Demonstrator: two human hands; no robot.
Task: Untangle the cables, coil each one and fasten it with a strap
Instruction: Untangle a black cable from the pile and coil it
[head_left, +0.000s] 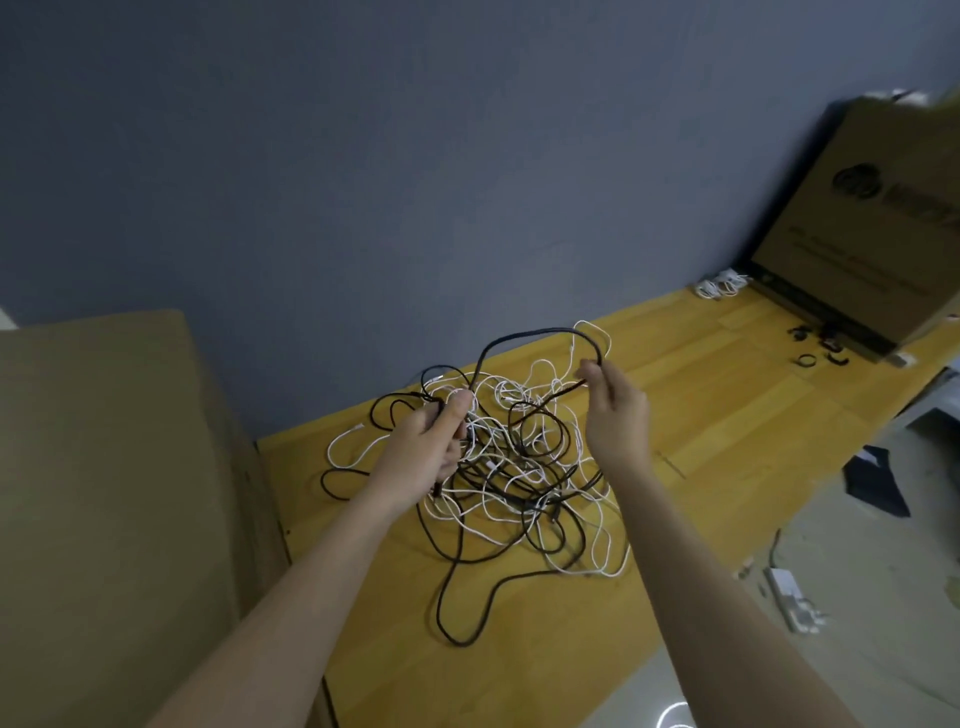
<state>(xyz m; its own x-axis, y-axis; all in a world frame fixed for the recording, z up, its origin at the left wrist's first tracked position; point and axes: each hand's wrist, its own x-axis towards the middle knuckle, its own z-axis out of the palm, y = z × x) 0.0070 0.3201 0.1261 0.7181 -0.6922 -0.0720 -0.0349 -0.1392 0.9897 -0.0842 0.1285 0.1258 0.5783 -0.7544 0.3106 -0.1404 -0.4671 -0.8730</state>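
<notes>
Both hands, held apart, lift a black cable (524, 335) above the tangle (498, 467): left hand (436, 436) grips it, right hand (613, 400) pinches it, probably tracing it free.

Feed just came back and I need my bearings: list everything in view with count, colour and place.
tangle: one heap of black and white cables, count unclear, on the table's middle
black cable: one, its loop lifted between both hands
table: one, yellow wood
boxes: two, brown cardboard, left and far right
white coils: count unclear, beside the far box
straps: several, black, in front of the far box
hands: left grips black cable over the tangle; right pinches the loop
</notes>
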